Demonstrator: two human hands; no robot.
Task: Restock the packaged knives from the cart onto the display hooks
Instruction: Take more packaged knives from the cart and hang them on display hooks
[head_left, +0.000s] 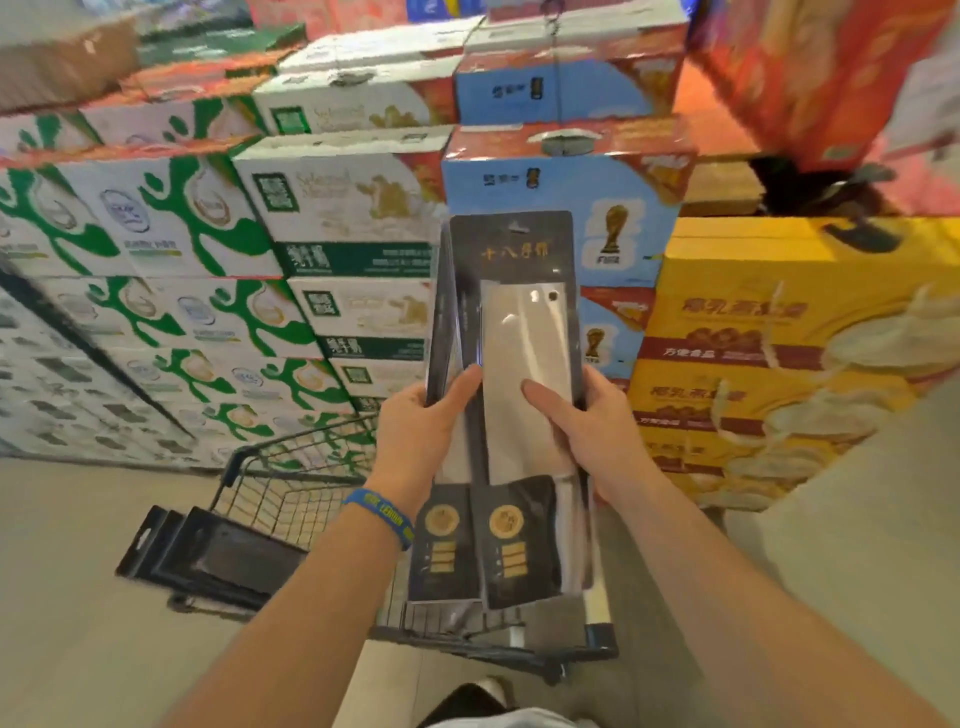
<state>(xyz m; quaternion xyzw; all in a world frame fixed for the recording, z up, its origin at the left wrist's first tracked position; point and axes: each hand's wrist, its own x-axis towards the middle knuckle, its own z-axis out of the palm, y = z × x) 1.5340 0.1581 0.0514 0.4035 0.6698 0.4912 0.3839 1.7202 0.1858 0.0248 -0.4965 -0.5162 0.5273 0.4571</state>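
Both hands hold a small stack of packaged cleavers (519, 322) upright above the shopping cart (270, 499). The left hand (415, 421) and right hand (587, 431) each close their grip round one side edge, thumbs on the front. More packs (208, 561) lie on the cart. No display hook is visible; the person should probably square the stack with the hang holes (514, 227) aligned on top.

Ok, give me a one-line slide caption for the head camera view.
Left hand and right hand hold packaged knives upright over the cart, stacked cartons behind.
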